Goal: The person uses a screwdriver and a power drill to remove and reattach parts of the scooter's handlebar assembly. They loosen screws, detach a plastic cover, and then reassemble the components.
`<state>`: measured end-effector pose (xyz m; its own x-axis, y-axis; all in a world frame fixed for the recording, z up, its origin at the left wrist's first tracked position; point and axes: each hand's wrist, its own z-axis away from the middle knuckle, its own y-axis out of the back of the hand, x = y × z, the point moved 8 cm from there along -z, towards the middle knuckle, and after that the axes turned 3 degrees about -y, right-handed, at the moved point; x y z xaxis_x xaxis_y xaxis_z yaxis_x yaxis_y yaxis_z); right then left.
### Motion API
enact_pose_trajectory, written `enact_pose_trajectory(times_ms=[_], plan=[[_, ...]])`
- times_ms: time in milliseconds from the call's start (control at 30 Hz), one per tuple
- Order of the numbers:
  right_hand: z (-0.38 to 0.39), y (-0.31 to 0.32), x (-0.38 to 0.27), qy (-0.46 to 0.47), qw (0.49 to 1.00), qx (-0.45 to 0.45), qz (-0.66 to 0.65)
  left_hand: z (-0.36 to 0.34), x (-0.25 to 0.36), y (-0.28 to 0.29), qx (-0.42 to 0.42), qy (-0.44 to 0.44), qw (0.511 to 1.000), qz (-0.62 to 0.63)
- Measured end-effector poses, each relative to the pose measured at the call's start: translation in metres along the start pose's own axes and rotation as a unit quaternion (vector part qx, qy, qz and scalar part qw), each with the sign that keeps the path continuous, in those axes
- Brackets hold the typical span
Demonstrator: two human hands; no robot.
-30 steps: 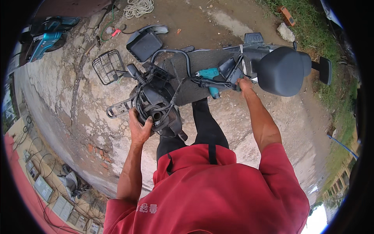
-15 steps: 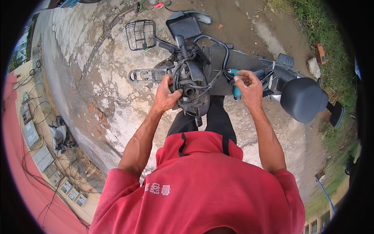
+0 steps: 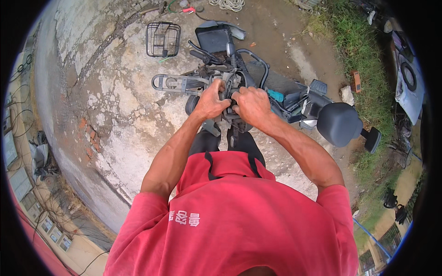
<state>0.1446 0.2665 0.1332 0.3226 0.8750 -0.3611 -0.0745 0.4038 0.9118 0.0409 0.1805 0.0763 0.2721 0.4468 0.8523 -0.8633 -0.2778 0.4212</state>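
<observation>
In front of me stands a partly stripped electric scooter [image 3: 295, 85], its black seat [image 3: 340, 123] off to the right. My left hand [image 3: 212, 102] is closed at the exposed front end, fingers bent among dark parts and cables. Close beside it, my right hand [image 3: 252, 105] is closed too, its fingertips pressed in at the same spot. What either hand grips is hidden by the fingers. A teal power tool [image 3: 276, 95] lies on the scooter just right of my right hand. Above my hands curves the black handlebar [image 3: 261, 62].
A black wire basket [image 3: 163, 39] rests on the cracked ground at far left, with a dark scooter panel [image 3: 214, 38] beyond the handlebar. Coiled rope [image 3: 227, 4] lies at the far edge. An orange brick [image 3: 356, 81] and a pale stone [image 3: 347, 95] sit by the grass.
My right hand has left the teal tool and moved left to the front end, beside my left hand. The handlebar sits at a different angle, and the view has shifted.
</observation>
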Motion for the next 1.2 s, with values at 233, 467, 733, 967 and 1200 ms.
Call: enact_pose_trajectory(times_ms=[233,467,733,967,1200], plan=[[0.010,0.004,-0.007,-0.061,0.995,0.063,-0.048,0.001,-0.007,0.001,-0.009,-0.006,1.000,0.004],[0.036,0.001,0.001,-0.131,0.987,0.083,-0.033,0.003,-0.005,0.005,0.015,-0.033,0.999,0.015],[0.033,-0.010,0.013,-0.243,0.969,0.019,-0.028,0.005,-0.005,0.007,0.015,-0.034,0.999,0.006],[0.026,-0.013,0.013,-0.374,0.925,-0.046,-0.048,0.011,-0.001,0.007,0.061,-0.079,0.995,-0.031],[0.025,-0.025,0.019,-0.387,0.920,-0.010,-0.069,0.016,0.001,0.011,0.037,-0.057,0.997,-0.026]])
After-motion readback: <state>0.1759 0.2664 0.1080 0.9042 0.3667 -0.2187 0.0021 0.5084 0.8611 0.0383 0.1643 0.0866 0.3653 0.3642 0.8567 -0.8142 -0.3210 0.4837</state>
